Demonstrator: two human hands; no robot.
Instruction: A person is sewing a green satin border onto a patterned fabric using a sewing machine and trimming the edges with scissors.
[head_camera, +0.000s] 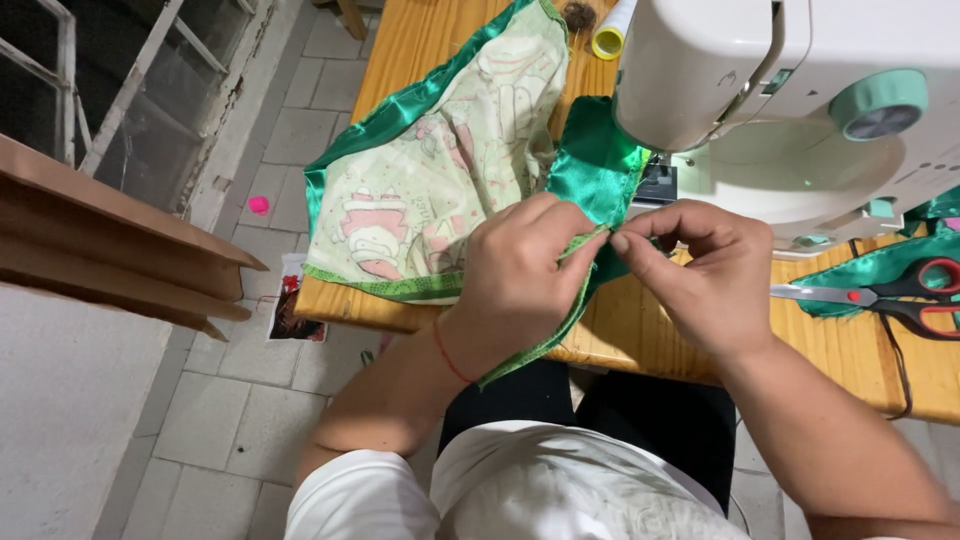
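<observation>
Wooden bench (640, 330) carries my sewing machine (790, 90), cropped above; in front of it my left hand (520, 275) and right hand (700, 275) pinch green satin trim (590, 165), hiding its edge.

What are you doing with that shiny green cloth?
A person sits at a wooden table by a white sewing machine. The left hand and right hand pinch the edge of green satin fabric joined to a pale printed cloth. Red-handled scissors lie to the right.
</observation>
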